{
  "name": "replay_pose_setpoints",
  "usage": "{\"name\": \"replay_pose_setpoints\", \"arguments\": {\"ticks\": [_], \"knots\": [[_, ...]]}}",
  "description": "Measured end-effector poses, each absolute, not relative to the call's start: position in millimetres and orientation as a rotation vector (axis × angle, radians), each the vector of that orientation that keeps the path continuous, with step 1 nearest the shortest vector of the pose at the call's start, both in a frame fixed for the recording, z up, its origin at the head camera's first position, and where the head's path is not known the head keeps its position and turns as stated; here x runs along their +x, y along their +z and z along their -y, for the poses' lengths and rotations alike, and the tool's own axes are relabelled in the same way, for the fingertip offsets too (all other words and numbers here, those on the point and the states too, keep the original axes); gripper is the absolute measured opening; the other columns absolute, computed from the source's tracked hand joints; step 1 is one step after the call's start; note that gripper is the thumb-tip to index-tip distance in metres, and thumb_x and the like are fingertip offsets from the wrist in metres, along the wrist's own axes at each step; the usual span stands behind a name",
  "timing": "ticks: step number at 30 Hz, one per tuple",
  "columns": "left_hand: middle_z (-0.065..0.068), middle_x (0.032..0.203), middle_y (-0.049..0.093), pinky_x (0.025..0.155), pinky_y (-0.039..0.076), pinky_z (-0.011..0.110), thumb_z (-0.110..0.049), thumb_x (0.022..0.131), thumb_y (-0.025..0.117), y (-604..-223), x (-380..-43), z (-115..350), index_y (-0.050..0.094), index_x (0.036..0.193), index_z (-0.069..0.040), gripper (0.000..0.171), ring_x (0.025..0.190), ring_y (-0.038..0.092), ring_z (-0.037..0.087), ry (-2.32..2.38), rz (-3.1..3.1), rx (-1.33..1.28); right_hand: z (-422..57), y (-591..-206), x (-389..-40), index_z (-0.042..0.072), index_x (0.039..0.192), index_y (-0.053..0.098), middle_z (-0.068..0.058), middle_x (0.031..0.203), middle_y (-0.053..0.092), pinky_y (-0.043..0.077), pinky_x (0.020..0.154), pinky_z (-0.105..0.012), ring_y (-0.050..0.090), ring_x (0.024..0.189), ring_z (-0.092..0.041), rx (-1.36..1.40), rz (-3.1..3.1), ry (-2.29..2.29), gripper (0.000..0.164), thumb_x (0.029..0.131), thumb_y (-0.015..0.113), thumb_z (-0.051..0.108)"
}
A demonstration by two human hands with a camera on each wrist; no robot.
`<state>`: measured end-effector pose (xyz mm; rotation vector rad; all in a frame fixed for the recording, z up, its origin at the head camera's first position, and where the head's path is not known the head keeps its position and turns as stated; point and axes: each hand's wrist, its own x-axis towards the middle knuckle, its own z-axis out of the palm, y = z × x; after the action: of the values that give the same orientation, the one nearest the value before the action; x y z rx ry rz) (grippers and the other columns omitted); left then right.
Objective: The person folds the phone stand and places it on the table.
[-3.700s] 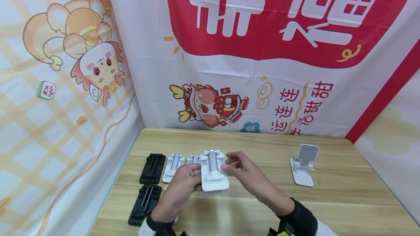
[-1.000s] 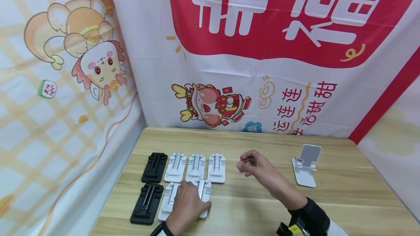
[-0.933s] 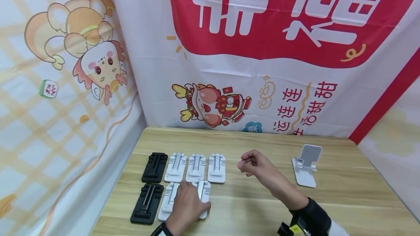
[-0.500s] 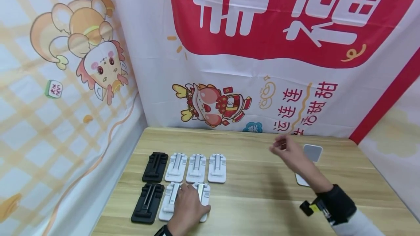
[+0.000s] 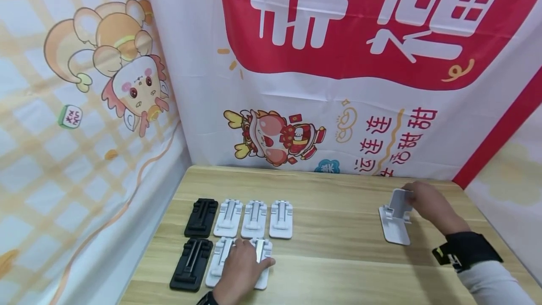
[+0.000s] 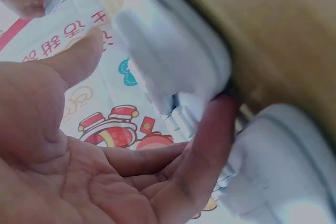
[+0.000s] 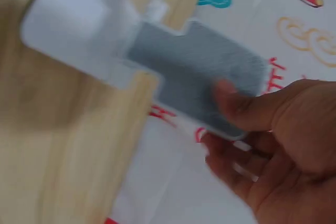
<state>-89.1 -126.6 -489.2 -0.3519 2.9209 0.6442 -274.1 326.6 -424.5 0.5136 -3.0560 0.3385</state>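
Observation:
My right hand (image 5: 434,204) pinches the raised plate of an unfolded white phone stand (image 5: 395,230) at the table's right side. In the right wrist view the thumb lies on the plate's grey pad (image 7: 184,72), other fingers behind it. My left hand (image 5: 242,267) lies over the front row of folded phone stands. Its fingertips reach into the gap between a front white stand (image 5: 217,265) and the rightmost white stand (image 5: 263,276). Seen from the left wrist, the thumb stretches out apart from the near white stand (image 6: 178,45), and one finger touches that stand's edge.
Behind the left hand, a back row holds a black folded stand (image 5: 201,218) and three white ones, the last white stand (image 5: 281,220) at its right end. Another black stand (image 5: 191,265) lies front left. Printed cloth walls (image 5: 203,84) border the wooden table (image 5: 334,248).
The white folded stand both hands held at first is now down on the table. My right hand has swung right from mid-table and taken the unfolded stand's plate. The left stays over the front row.

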Motion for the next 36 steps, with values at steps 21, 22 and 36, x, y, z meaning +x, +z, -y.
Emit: {"name": "replay_pose_setpoints", "arguments": {"ticks": [21,22,36], "knots": [[0.008,0.098,0.065,0.067,0.055,0.034,-0.031,0.093,0.075,-447.1,-96.0,121.4,0.066,0.122,0.001,0.044,0.085,0.066,0.019,0.993,-3.098,-0.244,-306.0,-424.6,-264.3,0.0,0.092,0.077,-0.015,0.087,0.074,0.057,0.066,-0.051,0.067,0.076,-0.03,0.619,2.736,0.351,0.017,0.079,0.076,-0.012],[0.005,0.099,0.065,0.067,0.055,0.031,-0.027,0.095,0.073,-444.8,-97.1,119.5,0.064,0.126,0.0,0.042,0.086,0.066,0.017,1.116,-3.058,-0.222,-299.8,-423.2,-263.2,0.0,0.091,0.077,-0.014,0.086,0.074,0.057,0.066,-0.05,0.067,0.076,-0.029,0.629,2.717,0.357,0.017,0.079,0.076,-0.012],[0.023,0.106,0.073,0.081,0.064,0.034,-0.004,0.103,0.05,-435.5,-98.3,83.8,0.047,0.138,0.017,0.041,0.095,0.074,0.031,2.008,-2.147,-0.011,-153.5,-361.5,-198.4,0.004,0.101,0.078,-0.007,0.094,0.078,0.063,0.068,-0.029,0.074,0.081,-0.017,0.946,2.611,0.606,0.022,0.081,0.082,-0.005]]}}
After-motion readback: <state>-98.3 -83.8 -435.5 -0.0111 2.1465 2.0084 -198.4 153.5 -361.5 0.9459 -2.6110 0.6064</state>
